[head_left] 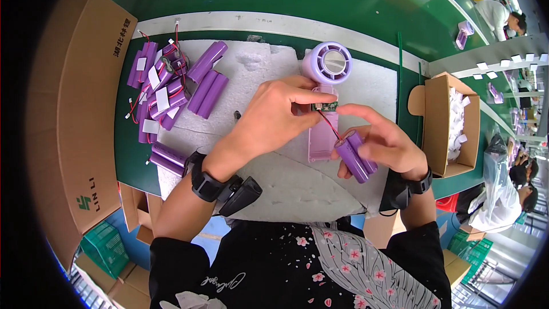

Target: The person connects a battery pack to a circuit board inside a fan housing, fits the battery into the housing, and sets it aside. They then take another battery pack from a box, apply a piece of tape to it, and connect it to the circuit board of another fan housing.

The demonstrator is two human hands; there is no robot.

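My left hand [269, 111] pinches with thumb and index finger at a small green circuit board [330, 106]; its fingers partly cover the board. The board lies at the neck of a light purple handheld fan [310, 64], whose open pink handle shell [321, 142] rests on the foam. In my right hand [394, 146] is a purple two-cell battery pack [352, 159], tilted over the shell's lower right side. Red and dark wires run from the pack up to the board beside my left fingertips. My right index finger reaches out toward the board's right end.
White foam sheet [251, 68] covers the green bench. Several wired battery packs [166, 91] pile up at left, beside a tall cardboard box [74, 109]. An open carton [437, 114] of white pieces stands at right. Beyond a metal rail [229, 21] runs a green surface; people sit far right.
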